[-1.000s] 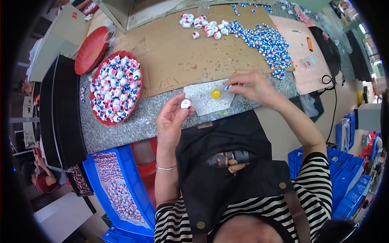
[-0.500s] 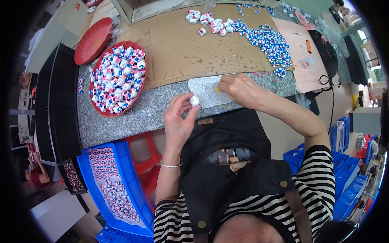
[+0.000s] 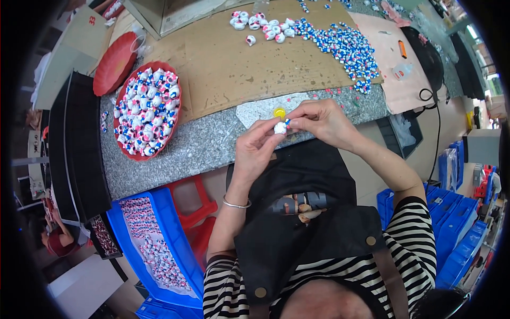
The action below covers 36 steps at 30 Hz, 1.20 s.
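My left hand (image 3: 256,151) pinches a small white figurine piece (image 3: 279,128) between thumb and fingertips, just over the front edge of the bench. My right hand (image 3: 323,123) meets it from the right, thumb and finger closed on a small blue-and-white piece (image 3: 288,122) that touches or nearly touches the white one. Right behind the fingertips, a round yellow cap (image 3: 279,112) sits on a pale speckled sheet (image 3: 249,112); its contents are too small to tell. To the left stands a red scalloped bowl (image 3: 177,118) heaped with white, blue and pink figurines (image 3: 149,109).
Cardboard (image 3: 223,66) covers much of the granite bench (image 3: 207,151). Toward the back lie white-and-pink pieces (image 3: 273,30) and a spread of small blue pieces (image 3: 353,50). An emptier red bowl (image 3: 114,64) is at far left. Below stands a blue crate (image 3: 175,212) of small pieces.
My right hand has left the yellow cap and come to the white piece, now showing a blue piece in its fingers. My left hand has shifted right, toward it.
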Each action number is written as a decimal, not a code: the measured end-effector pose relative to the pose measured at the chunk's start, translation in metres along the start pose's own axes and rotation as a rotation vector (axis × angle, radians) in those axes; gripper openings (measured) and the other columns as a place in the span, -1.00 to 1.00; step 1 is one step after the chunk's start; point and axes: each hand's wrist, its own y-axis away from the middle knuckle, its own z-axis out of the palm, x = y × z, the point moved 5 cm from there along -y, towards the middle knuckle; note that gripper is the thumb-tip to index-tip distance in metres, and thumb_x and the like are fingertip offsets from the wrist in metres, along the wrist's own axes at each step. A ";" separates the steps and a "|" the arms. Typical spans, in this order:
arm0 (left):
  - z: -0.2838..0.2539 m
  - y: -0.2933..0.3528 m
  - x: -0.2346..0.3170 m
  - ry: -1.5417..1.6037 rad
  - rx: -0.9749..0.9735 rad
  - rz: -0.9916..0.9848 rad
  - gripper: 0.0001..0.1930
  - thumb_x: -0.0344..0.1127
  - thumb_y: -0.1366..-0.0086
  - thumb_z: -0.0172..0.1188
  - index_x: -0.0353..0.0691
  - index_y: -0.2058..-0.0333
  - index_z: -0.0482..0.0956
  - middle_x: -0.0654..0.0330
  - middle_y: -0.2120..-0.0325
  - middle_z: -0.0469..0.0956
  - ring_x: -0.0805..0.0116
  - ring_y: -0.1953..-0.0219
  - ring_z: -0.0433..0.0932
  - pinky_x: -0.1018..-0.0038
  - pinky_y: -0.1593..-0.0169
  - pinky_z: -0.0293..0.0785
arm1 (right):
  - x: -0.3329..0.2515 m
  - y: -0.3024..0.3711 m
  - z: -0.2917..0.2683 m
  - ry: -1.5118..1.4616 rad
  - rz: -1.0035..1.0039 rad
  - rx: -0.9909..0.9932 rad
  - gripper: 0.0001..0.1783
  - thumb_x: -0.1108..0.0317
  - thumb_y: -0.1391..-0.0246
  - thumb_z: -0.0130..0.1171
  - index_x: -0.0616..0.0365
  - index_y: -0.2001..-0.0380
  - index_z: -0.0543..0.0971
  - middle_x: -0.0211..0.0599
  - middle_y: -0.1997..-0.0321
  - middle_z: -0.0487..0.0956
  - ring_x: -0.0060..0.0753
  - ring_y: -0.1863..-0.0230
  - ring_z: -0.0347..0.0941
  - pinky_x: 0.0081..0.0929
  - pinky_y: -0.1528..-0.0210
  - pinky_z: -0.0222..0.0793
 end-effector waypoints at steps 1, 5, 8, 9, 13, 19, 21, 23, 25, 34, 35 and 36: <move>0.003 0.000 0.001 0.124 -0.076 -0.077 -0.68 -0.61 -0.23 0.14 -0.36 0.02 0.53 0.13 0.24 0.53 0.45 0.27 0.56 0.58 0.16 0.55 | -0.011 0.003 0.001 0.144 -0.089 -0.014 -0.88 0.52 -0.03 0.24 0.25 0.31 0.65 -0.35 0.42 0.61 -0.59 0.38 0.51 -0.57 0.35 0.41; 0.005 -0.001 0.012 0.156 -0.208 -0.148 -0.73 -0.51 -0.32 0.05 -0.37 0.02 0.54 0.14 0.28 0.55 0.48 0.34 0.56 0.60 0.20 0.53 | -0.033 0.012 0.006 0.349 -0.371 0.000 -0.86 0.54 0.02 0.26 0.23 0.32 0.65 -0.29 0.45 0.59 -0.44 0.43 0.53 -0.53 0.38 0.41; 0.005 0.002 0.016 0.095 -0.172 -0.219 -0.74 -0.50 -0.32 0.05 -0.38 0.04 0.55 0.15 0.31 0.55 0.50 0.37 0.54 0.60 0.24 0.52 | -0.043 0.016 0.011 0.328 -0.471 0.088 -0.90 0.50 0.04 0.24 0.19 0.38 0.63 -0.21 0.51 0.54 -0.22 0.47 0.51 -0.40 0.44 0.40; 0.007 0.000 0.021 0.095 -0.198 -0.194 -0.74 -0.50 -0.32 0.05 -0.38 0.04 0.55 0.15 0.31 0.55 0.50 0.37 0.54 0.60 0.24 0.52 | -0.043 0.014 0.011 0.290 -0.484 0.094 -0.90 0.50 0.03 0.23 0.20 0.38 0.62 -0.20 0.50 0.54 -0.20 0.46 0.52 -0.39 0.43 0.40; -0.012 -0.002 0.041 0.065 -0.102 -0.242 -0.75 -0.51 -0.28 0.08 -0.38 0.07 0.56 0.19 0.31 0.55 0.50 0.34 0.52 0.59 0.25 0.47 | -0.037 -0.004 0.012 0.344 -0.449 -0.025 -0.80 0.49 -0.02 0.23 0.22 0.23 0.61 -0.21 0.38 0.58 -0.29 0.33 0.55 -0.42 0.29 0.44; -0.135 -0.021 0.123 -0.755 0.335 0.256 -0.76 -0.55 -0.23 0.11 -0.35 0.11 0.52 0.14 0.22 0.49 0.38 0.19 0.49 0.51 0.14 0.43 | -0.006 -0.052 -0.087 0.893 -0.582 0.371 -0.86 0.42 -0.02 0.09 0.18 0.32 0.55 -0.08 0.39 0.51 -0.01 0.34 0.50 -0.21 0.32 0.45; -0.135 -0.035 0.155 -1.464 0.430 0.471 -0.64 -0.56 -0.14 0.13 -0.32 0.04 0.50 0.01 0.17 0.49 0.03 0.02 0.42 0.25 -0.09 0.30 | 0.011 -0.064 -0.132 1.037 -0.485 0.467 -0.94 0.44 0.03 0.08 0.20 0.51 0.49 -0.10 0.45 0.49 0.02 0.38 0.50 -0.13 0.38 0.44; -0.121 -0.053 0.158 -1.417 0.547 0.540 -0.65 -0.53 -0.13 0.15 -0.29 0.05 0.51 0.01 0.14 0.48 0.00 -0.02 0.39 0.20 -0.13 0.24 | 0.013 -0.075 -0.142 1.185 -0.462 0.377 -0.94 0.46 0.07 0.09 0.23 0.51 0.51 -0.07 0.44 0.51 0.01 0.37 0.52 -0.13 0.35 0.46; -0.090 -0.091 0.132 -1.230 0.349 0.575 -0.71 -0.51 -0.13 0.17 -0.26 0.12 0.53 0.00 0.21 0.49 0.03 0.05 0.44 0.25 -0.07 0.32 | 0.023 -0.086 -0.146 1.330 -0.398 0.327 -0.93 0.47 0.10 0.10 0.25 0.51 0.52 -0.04 0.44 0.53 -0.01 0.36 0.54 -0.15 0.32 0.48; -0.031 -0.208 0.007 -1.146 0.120 0.229 -0.71 -0.39 -0.15 0.19 -0.29 0.13 0.52 -0.09 0.22 0.54 0.00 0.15 0.54 0.19 0.10 0.48 | -0.001 -0.068 -0.108 1.198 -0.337 0.215 -0.94 0.54 0.15 0.06 0.28 0.59 0.51 0.03 0.44 0.51 0.08 0.41 0.53 -0.10 0.38 0.45; -0.025 -0.206 0.007 -1.257 0.084 0.236 -0.71 -0.39 -0.17 0.18 -0.30 0.11 0.51 -0.08 0.22 0.54 0.08 0.14 0.56 0.25 0.11 0.49 | 0.002 -0.058 -0.102 1.195 -0.327 0.206 -0.94 0.54 0.15 0.06 0.28 0.59 0.51 0.03 0.44 0.51 0.08 0.41 0.53 -0.10 0.38 0.45; -0.025 -0.200 0.008 -1.253 0.082 0.220 -0.71 -0.39 -0.17 0.18 -0.30 0.11 0.51 -0.08 0.22 0.54 0.08 0.14 0.56 0.25 0.11 0.49 | 0.006 -0.048 -0.094 1.161 -0.328 0.201 -0.94 0.54 0.15 0.06 0.25 0.59 0.52 0.00 0.44 0.51 0.08 0.40 0.52 -0.10 0.38 0.45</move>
